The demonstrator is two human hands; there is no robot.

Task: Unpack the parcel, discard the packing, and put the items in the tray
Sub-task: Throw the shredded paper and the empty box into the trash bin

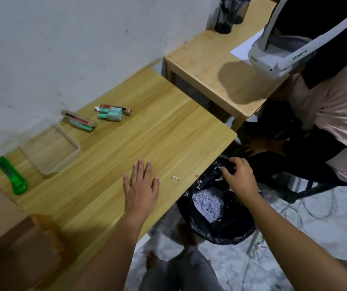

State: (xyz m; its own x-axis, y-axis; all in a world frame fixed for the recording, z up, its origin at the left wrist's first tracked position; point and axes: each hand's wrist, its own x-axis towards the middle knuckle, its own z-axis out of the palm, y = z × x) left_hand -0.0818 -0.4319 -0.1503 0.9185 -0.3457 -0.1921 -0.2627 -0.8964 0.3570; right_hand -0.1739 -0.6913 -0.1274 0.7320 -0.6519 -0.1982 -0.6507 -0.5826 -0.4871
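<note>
My left hand [141,185] lies flat on the wooden table [168,131], fingers straight and spread. My right hand [238,175] is off the table's right edge, its fingers curled on the rim of a black bin bag [216,225] that holds shredded white paper [208,204]. A clear plastic tray [50,150] stands near the wall at the left with nothing in it. Beyond it lie the unpacked items: a flat gold and red box with a teal piece [79,121] and a second box with teal bottles [111,113]. The brown cardboard parcel [2,225] sits at the lower left.
A green box cutter [12,175] lies left of the tray. A scrap of paper [174,178] rests near the table edge. Another person [324,114] in a headset bends down at the right, hand near the bag. A second table [216,66] carries pen cups [225,17].
</note>
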